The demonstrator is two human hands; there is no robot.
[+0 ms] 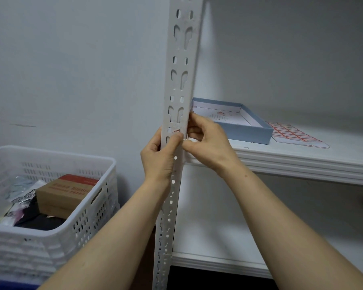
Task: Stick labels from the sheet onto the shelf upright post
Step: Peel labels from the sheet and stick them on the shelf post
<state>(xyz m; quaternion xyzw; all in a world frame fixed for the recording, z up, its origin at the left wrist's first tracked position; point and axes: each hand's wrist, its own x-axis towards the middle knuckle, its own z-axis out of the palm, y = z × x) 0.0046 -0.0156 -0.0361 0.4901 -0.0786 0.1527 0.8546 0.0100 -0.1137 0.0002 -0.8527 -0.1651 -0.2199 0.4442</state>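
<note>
The white slotted upright post [181,65] runs from top to bottom through the middle of the view. A small red-and-white label [175,130] lies on its front face at shelf height. My left hand [160,155] wraps the post from the left, its thumb pressing on the label. My right hand [205,141] comes from the right side, fingers curled against the post's edge beside the label. The label sheet [295,133], with rows of red-bordered labels, lies on the shelf to the right.
A shallow blue box [247,130] sits on the white shelf [302,164] between the post and the sheet. A white slotted basket [51,206] with a brown carton and bags stands at lower left. A lower shelf board shows beneath.
</note>
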